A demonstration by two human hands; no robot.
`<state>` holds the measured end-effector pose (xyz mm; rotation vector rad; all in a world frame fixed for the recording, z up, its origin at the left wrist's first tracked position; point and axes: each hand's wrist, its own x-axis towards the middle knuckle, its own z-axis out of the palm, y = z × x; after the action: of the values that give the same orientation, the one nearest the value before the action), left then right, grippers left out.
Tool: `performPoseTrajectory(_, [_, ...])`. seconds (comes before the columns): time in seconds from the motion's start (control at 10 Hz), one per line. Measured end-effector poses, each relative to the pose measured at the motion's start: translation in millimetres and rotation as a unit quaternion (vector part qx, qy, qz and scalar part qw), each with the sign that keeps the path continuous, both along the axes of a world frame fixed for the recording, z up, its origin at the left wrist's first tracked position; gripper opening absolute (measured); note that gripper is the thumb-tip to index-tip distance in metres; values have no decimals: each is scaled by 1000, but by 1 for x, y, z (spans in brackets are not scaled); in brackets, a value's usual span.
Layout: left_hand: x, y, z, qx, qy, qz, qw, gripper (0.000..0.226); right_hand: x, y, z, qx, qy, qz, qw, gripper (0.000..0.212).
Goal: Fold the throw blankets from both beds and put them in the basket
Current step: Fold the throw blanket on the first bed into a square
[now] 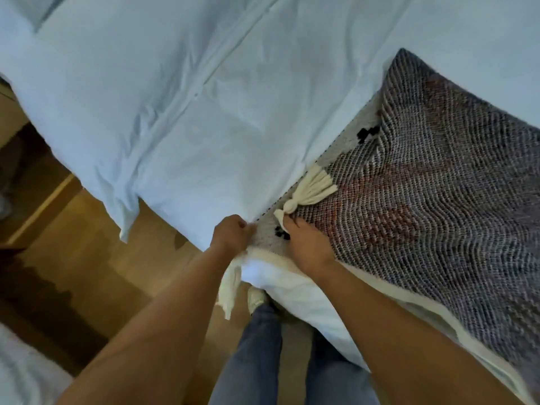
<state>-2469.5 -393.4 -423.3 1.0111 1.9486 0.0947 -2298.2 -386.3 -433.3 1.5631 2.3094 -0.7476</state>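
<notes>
The throw blanket (pixel 432 176) lay folded along the near edge of the bed (pixel 175 112). The left hand (pixel 232 236) was closed, pinching its corner; the right hand (pixel 306 244) pressed flat beside a tassel (pixel 309 190).

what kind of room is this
Most likely a bedroom, perhaps a hotel or guest room. A bed made up with white linen fills the view, a woven throw blanket with cream tassels lies across it, and the corner of a second bed shows across the wooden floor.
</notes>
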Motion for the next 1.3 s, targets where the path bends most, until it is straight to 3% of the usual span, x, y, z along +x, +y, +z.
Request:
performPoseTrajectory(0.1, [-2, -12, -5, -78, -74, 7, 994, 43, -4, -4, -5, 24, 1, 12, 1000, 59])
performPoseTrajectory(0.3, [-15, -23, -19, -128, -45, 34, 990, 38, -14, -17, -5, 2, 0, 122, 993, 63])
performPoseTrajectory(0.4, [-17, -19, -15, -32, -35, 67, 997, 39, -12, -23, -12, -20, -29, 187, 982, 64])
performPoseTrajectory(0.5, [-1, -9, -2, 44, -86, 2, 995, 30, -12, -23, -11, -30, -51, 212, 975, 66])
performPoseTrajectory(0.6, [18, -4, 3, 16, -109, -98, 989, 18, -11, -23, -13, -56, -33, 252, 965, 54])
performPoseTrajectory(0.7, [15, -9, 3, -3, -34, -202, 979, 36, -6, -27, -15, -102, 12, 248, 963, 45])
performPoseTrajectory(0.8, [-6, -23, 0, 15, 96, -375, 922, 39, -8, -26, -12, -71, -39, 236, 968, 52])
performPoseTrajectory(0.9, [-23, -36, -4, 5, 169, -460, 872, 27, -15, -26, -9, -62, -56, 237, 968, 83])
performPoseTrajectory(1.1, [-9, -38, -9, -27, 254, -449, 856, 33, -17, -27, -7, -45, -51, 240, 968, 83])
performPoseTrajectory(1.2, [0, -35, -6, -60, 233, -465, 852, 42, -10, -29, -5, -40, -45, 225, 973, 74])
performPoseTrajectory(1.3, [6, -30, 3, -39, 217, -458, 861, 32, 1, -31, 6, 0, 12, 190, 982, 58])
